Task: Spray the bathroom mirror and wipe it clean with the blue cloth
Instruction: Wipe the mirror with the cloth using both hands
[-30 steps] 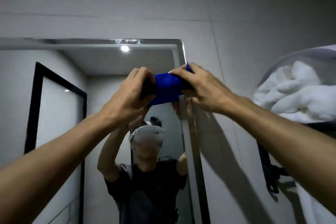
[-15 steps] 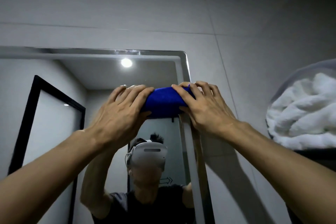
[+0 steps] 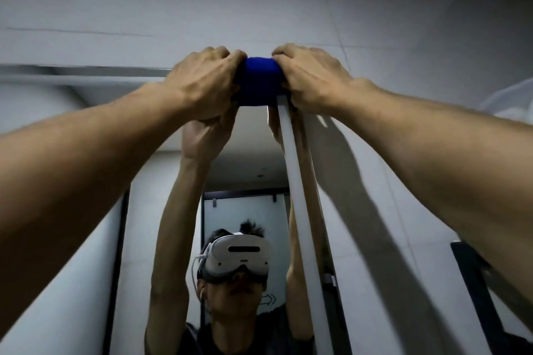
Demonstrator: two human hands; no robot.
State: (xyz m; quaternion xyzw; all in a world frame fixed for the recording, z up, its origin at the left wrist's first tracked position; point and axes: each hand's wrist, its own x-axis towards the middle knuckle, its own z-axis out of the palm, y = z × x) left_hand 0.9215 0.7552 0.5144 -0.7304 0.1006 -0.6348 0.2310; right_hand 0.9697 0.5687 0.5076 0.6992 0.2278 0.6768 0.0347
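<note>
The blue cloth (image 3: 261,81) is bunched into a wad against the top right corner of the bathroom mirror (image 3: 161,181). My left hand (image 3: 204,81) grips its left end with curled fingers. My right hand (image 3: 310,78) grips its right end, over the mirror's right frame strip (image 3: 300,210). Both arms reach up and forward. The mirror shows a person with a white headset and raised arms. No spray bottle is in view.
Grey tiled wall (image 3: 259,3) runs above and to the right of the mirror. A white towel (image 3: 513,104) shows at the right edge on a dark rack (image 3: 473,282). A black-framed door (image 3: 121,268) appears as a reflection.
Both hands have carried the cloth up from below the mirror's top edge to its top right corner. The hands have come closer together, and the view has tilted upward.
</note>
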